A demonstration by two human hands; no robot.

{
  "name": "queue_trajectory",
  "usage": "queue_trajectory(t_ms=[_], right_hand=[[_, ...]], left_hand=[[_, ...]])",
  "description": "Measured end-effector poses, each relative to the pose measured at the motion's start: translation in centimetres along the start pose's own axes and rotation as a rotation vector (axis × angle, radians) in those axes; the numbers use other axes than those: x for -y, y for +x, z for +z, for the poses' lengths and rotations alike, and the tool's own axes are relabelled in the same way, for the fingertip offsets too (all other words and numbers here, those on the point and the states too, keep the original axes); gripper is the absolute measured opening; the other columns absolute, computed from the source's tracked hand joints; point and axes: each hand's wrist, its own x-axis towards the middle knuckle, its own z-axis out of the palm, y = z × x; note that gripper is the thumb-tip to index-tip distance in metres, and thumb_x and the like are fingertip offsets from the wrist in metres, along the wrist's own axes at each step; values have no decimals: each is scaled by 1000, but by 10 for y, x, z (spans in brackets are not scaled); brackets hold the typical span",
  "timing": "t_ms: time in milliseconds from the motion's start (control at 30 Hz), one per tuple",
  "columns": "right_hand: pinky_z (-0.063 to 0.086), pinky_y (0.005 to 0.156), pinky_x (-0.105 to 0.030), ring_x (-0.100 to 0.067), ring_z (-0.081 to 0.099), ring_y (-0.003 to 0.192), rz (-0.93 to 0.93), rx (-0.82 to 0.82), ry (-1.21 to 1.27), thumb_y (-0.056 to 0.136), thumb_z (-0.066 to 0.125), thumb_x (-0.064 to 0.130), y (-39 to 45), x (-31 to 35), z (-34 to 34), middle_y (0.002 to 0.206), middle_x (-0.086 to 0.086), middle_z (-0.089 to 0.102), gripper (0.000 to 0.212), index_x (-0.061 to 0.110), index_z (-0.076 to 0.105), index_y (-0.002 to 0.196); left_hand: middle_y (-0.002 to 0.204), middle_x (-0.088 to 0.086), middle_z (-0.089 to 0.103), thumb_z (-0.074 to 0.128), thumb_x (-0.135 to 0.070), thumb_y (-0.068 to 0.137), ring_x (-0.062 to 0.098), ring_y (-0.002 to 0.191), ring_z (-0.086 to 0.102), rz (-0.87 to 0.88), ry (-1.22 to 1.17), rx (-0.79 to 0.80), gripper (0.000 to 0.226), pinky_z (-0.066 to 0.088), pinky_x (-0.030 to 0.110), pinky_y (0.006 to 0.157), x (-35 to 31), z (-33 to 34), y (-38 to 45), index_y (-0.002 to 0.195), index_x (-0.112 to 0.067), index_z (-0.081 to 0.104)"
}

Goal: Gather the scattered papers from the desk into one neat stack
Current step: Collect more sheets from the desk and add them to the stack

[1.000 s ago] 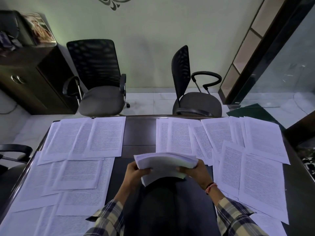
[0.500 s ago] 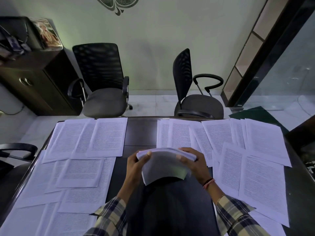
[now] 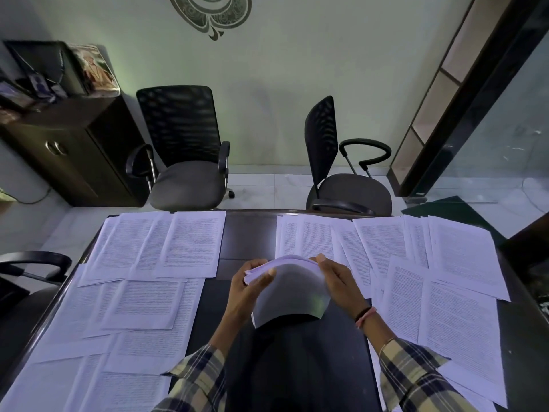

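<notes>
Head view: a stack of papers (image 3: 289,288), bowed upward, is held above the near middle of the dark desk (image 3: 251,233); the left hand (image 3: 248,288) grips its left edge with curled fingers and thumb, and the right hand (image 3: 338,279) grips its right edge. Printed sheets lie overlapping on the desk's left side (image 3: 142,292) and right side (image 3: 416,263), with two office chairs (image 3: 184,150) standing beyond the far edge.

Bowed white paper stack (image 3: 289,288) above bare mid-desk (image 3: 246,233); printed sheets (image 3: 166,248), seemingly overlapping, both sides.
</notes>
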Motion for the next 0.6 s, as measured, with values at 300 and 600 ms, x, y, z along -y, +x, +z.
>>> queue_trajectory(t_ms=[300, 600], right_hand=[[52, 83, -39, -28, 63, 97, -153, 465, -1073, 87, 59, 37, 24, 52, 6, 104, -4, 71, 21, 32, 66, 107], [48, 64, -29, -11, 57, 61, -243, 335, -685, 91, 64, 13, 26, 40, -22, 62, 6, 63, 23, 16, 65, 68]], left_hand=[[75, 4, 77, 78, -2, 79, 8, 72, 71, 20, 233, -66, 13, 59, 32, 64, 10, 12, -3, 73, -13, 77], [83, -11, 75, 94, -29, 69, 0, 76, 67, -49, 357, -122, 29, 52, 22, 72, 34, -24, 3, 90, -28, 75]])
